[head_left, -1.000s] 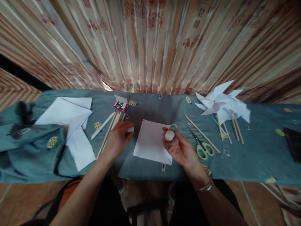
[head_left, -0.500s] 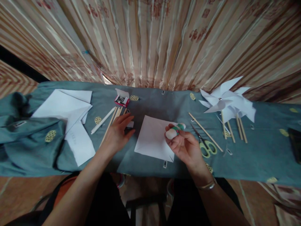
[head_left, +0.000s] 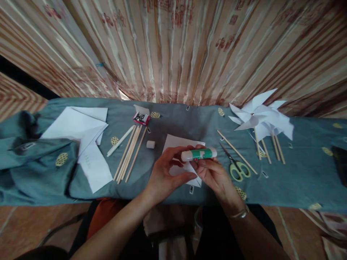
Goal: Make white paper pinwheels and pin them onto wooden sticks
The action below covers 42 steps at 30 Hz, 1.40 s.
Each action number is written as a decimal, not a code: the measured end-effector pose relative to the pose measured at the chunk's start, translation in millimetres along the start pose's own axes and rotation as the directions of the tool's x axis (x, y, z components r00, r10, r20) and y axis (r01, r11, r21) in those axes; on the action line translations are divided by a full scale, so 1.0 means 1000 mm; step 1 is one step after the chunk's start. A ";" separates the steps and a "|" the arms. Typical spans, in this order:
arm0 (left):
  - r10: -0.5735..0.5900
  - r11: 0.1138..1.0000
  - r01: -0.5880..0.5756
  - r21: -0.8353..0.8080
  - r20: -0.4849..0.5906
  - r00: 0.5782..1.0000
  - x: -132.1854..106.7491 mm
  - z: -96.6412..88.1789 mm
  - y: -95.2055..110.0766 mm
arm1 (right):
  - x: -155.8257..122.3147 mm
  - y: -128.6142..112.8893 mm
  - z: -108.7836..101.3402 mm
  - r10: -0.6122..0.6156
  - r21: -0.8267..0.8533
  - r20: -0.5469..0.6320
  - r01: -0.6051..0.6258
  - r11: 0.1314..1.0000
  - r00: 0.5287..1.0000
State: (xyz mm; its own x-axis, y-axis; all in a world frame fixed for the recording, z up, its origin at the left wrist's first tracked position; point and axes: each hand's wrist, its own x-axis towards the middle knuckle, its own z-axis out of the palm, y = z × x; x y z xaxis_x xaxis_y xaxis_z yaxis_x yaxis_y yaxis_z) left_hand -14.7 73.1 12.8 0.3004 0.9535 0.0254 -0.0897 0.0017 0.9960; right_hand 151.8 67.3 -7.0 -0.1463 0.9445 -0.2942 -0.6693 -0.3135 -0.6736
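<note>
- The right hand point(head_left: 215, 175) is closed on the glue stick point(head_left: 200, 154), palm turned upward, above the paper point(head_left: 177, 141).
- The left hand point(head_left: 165, 172) bends inward, thumb and fingers apart near the glue stick's left end; whether touching, I cannot tell.

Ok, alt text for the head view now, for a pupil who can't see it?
The right hand holds a green-and-white glue stick over white paper, the left hand curved open near it; wooden sticks, scissors and paper pinwheels lie around.

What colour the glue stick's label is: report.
The glue stick's label is green with white markings, best in the head view.
</note>
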 end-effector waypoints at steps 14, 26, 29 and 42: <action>-0.206 0.903 0.137 -0.407 -0.130 0.970 0.013 -0.011 0.002 | -0.002 -0.014 -0.007 -0.069 -0.299 -0.007 0.064 0.952 0.998; -0.399 0.734 0.217 -0.643 -0.151 0.905 0.020 -0.015 0.006 | 0.002 -0.004 -0.002 -0.069 -0.266 -0.068 0.048 0.963 0.995; -0.415 0.721 0.220 -0.657 -0.155 0.897 0.022 -0.015 0.004 | 0.001 -0.003 -0.004 -0.065 -0.294 -0.067 0.042 0.955 0.996; -0.417 0.743 0.231 -0.628 -0.163 0.894 0.021 -0.017 0.008 | 0.000 -0.002 -0.006 -0.051 -0.319 -0.062 0.029 0.947 0.997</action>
State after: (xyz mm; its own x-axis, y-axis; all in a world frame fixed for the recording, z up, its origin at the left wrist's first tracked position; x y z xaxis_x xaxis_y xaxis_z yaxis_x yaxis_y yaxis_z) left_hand -25.1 97.7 19.9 0.1511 0.9012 -0.4062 -0.5937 0.4112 0.6916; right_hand 157.3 67.8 -9.4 -0.0667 0.9515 -0.3005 -0.4056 -0.3010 -0.8631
